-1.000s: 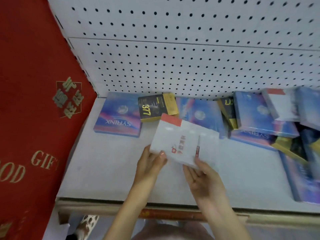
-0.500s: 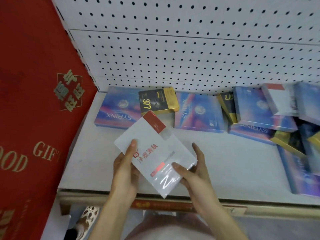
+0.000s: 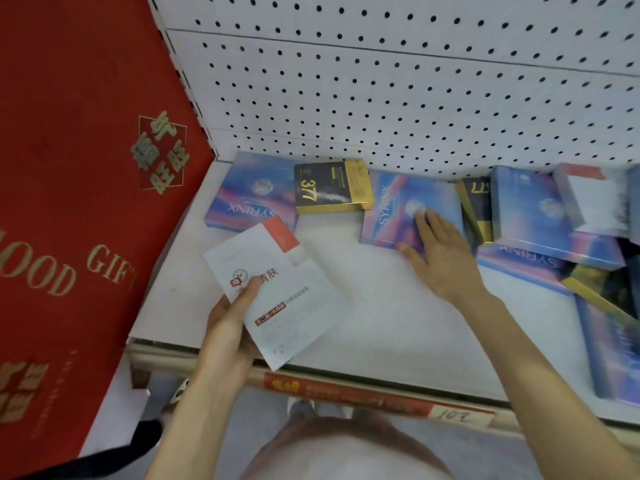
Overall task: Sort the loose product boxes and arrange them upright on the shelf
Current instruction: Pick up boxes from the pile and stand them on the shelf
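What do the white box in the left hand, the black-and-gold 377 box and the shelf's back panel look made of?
White box: thin card, seemingly film-wrapped, from its soft sheen.
377 box: printed card; gold edges glint like foil.
Back panel: likely white-painted metal, matte, with regular punched holes.

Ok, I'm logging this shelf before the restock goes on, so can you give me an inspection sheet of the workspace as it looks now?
Surface: white shelf, bare in the middle.
Job's things: white box with a red band, held above the shelf; 377 box and blue SYRINX box lying face up at the back; none seen upright.
Clutter: heap of boxes overlapping at the right.
Grippers: left hand grips the white box; right hand rests on the blue SYRINX box, fingers straight.
Cables: nothing seen.
Surroundings: pegboard behind; red gift panel at the left; price strip on the front edge.
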The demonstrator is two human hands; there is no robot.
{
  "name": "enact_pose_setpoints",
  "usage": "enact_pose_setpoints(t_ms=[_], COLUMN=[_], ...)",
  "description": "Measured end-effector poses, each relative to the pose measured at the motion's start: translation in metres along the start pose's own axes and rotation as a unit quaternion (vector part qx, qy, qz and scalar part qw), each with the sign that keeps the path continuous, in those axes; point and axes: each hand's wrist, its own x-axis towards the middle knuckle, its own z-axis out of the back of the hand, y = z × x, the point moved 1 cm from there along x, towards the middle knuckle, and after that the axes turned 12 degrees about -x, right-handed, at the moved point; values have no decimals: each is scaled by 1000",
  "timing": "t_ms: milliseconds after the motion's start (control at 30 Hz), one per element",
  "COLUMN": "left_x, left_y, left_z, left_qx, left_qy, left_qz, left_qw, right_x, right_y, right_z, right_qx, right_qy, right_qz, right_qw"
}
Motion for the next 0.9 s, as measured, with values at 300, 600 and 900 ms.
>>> enact_pose_setpoints(t_ms=[300,600,900], left_x=[3,7,15], left_y=[4,-5,-7], left_z=[5,9,19], left_qx=[63,153,149], left_qy=[-55,-8,29], left_qz=[-24,-32,-22], left_qw=[996,988,988], right_x=[-95,-71,-96], right_y=[62,23,36], right_z=[16,6,28], right_qx=[-8,83,388], right_qy=[-16,40,21], right_qz=[18,-101,-182], right_qw=[1000,991,903])
